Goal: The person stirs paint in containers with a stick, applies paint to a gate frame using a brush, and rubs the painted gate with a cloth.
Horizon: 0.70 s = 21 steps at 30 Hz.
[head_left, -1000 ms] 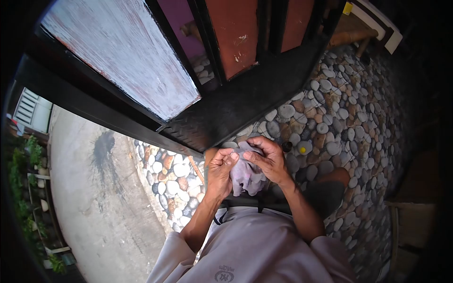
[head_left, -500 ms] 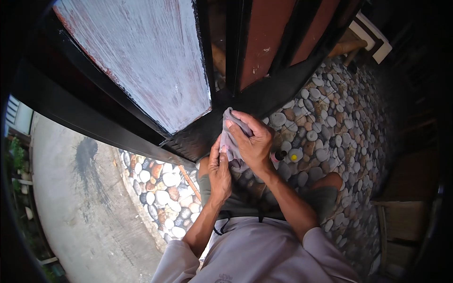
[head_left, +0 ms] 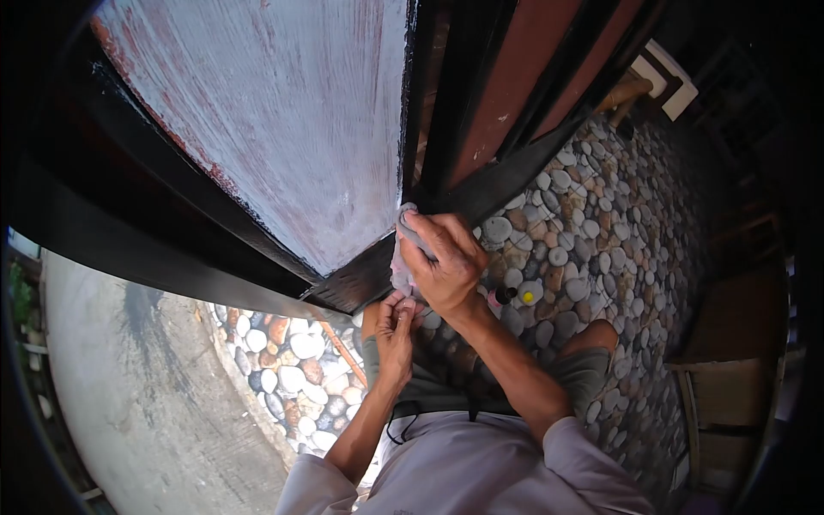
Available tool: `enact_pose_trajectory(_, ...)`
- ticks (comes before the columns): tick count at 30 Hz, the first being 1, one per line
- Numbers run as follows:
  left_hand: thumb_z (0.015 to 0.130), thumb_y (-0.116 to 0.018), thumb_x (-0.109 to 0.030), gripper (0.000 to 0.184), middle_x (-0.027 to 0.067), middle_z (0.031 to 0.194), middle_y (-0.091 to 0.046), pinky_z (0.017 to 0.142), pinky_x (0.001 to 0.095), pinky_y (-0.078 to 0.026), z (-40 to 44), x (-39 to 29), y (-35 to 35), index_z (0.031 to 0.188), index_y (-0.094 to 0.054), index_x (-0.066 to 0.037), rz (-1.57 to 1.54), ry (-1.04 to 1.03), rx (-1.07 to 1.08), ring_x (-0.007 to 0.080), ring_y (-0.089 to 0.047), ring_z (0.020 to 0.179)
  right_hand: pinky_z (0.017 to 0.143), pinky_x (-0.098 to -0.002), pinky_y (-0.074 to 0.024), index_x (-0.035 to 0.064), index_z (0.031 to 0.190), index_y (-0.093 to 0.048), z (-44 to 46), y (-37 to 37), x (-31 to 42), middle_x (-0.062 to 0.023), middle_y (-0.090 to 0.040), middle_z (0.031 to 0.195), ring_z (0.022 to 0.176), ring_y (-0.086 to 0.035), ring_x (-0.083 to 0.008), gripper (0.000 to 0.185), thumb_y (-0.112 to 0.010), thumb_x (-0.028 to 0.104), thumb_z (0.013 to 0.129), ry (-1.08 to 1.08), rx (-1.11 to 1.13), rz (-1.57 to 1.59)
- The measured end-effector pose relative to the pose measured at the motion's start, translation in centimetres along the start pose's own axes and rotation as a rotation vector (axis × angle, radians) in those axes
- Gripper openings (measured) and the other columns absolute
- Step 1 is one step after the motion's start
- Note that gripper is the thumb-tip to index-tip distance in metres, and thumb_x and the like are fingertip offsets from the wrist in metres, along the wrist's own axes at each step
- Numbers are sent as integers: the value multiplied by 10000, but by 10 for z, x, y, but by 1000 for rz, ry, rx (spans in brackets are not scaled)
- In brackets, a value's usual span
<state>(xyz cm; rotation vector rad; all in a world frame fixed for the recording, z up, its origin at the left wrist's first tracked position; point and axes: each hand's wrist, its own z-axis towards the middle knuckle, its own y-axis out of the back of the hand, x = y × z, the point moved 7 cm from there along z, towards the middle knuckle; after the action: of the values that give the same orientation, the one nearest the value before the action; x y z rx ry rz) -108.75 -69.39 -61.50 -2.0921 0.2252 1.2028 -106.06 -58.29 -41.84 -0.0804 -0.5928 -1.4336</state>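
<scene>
A grey cloth rag (head_left: 400, 273) with pinkish stains is bunched in my right hand (head_left: 446, 266). That hand holds its upper end up against the lower right corner of a door panel (head_left: 283, 129) streaked with whitish paint, where the panel meets its black frame (head_left: 365, 279). Just below, my left hand (head_left: 396, 335) has thumb and fingers pinched together at the rag's lower end; the exact grip is partly hidden.
Reddish-brown panels (head_left: 515, 77) stand to the right in the black frame. Beyond my right wrist, a small dark-capped bottle (head_left: 500, 296) and a yellow round thing (head_left: 527, 297) rest on the pebble floor (head_left: 592, 257). Concrete paving (head_left: 129, 386) lies at left, wooden furniture (head_left: 730, 395) at right.
My right hand has brought the rag's top up to the panel corner, slightly left of before. My left hand has dropped a little lower. The panel fills more of the view.
</scene>
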Motion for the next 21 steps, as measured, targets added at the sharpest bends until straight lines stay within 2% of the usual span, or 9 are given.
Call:
enact_pose_trajectory(1, 962, -565, -171, 296, 8, 1071, -602, 813, 242, -465, -3, 6, 11, 1237, -513, -75, -1, -1, 0, 94, -579, 950, 559, -290, -506, 40, 1020, -681, -5, -2, -3, -83, -649, 817, 674, -639, -185, 329, -736, -42, 706, -29, 20, 1)
enact_pose_trajectory(3, 940, -600, -166, 300, 15, 1028, -618, 805, 241, -471, -10, 31, 40, 1218, -533, -76, 50, 153, -71, 109, -599, 936, 554, -290, -502, 50, 1020, -684, -5, 0, -5, -83, -642, 815, 675, -634, -184, 337, -741, -44, 702, -52, -5, 6)
enact_pose_trajectory(5, 933, -608, -158, 274, 19, 1004, -622, 780, 235, -468, -17, 43, 66, 1184, -551, -64, 62, 164, -89, 103, -596, 914, 615, -347, -501, 27, 1068, -650, 3, 8, 3, -91, -616, 839, 716, -613, -244, 379, -708, -56, 702, -62, -61, -5)
enact_pose_trajectory(9, 913, -586, -76, 220, 15, 968, -629, 714, 226, -463, -29, 60, 118, 1129, -561, -46, 77, 106, -136, 91, -588, 838, 588, -300, -504, 49, 1046, -683, 7, -1, 9, -74, -625, 844, 703, -626, -198, 386, -714, -84, 685, 79, -29, -81)
enact_pose_trajectory(13, 905, -574, -47, 210, 26, 954, -624, 703, 207, -453, -35, 63, 139, 1114, -557, -24, 68, 121, -211, 86, -577, 831, 598, -293, -506, 44, 1054, -681, 0, 2, 6, -69, -619, 848, 722, -626, -200, 390, -712, -83, 686, 47, -27, -95)
enact_pose_trajectory(16, 908, -575, -54, 203, 29, 933, -618, 700, 203, -447, -37, 65, 144, 1106, -555, -17, 56, 74, -188, 80, -565, 811, 601, -293, -506, 34, 1064, -679, 10, 3, 11, -72, -618, 863, 745, -632, -203, 387, -707, -83, 696, 54, -48, -89)
enact_pose_trajectory(18, 919, -625, -189, 260, -2, 989, -595, 757, 265, -449, -33, 71, 144, 1138, -541, -76, 116, 103, -146, 111, -563, 870, 603, -301, -506, 26, 1069, -676, 11, 0, 12, -79, -614, 872, 750, -633, -210, 372, -700, -81, 713, 119, -45, -119)
enact_pose_trajectory(19, 919, -625, -189, 260, -2, 990, -595, 757, 265, -449, -31, 70, 142, 1138, -541, -76, 113, 99, -144, 111, -563, 870, 603, -301, -506, 26, 1069, -676, 9, 1, 10, -79, -614, 872, 750, -633, -210, 372, -700, -81, 713, 124, -45, -119)
enact_pose_trajectory(21, 915, -625, -184, 268, -1, 985, -594, 745, 256, -448, -32, 71, 138, 1140, -537, -69, 99, 78, -131, 112, -563, 868, 610, -307, -510, 26, 1071, -675, 1, -2, 5, -80, -612, 871, 752, -636, -215, 374, -700, -81, 713, 92, 71, -107)
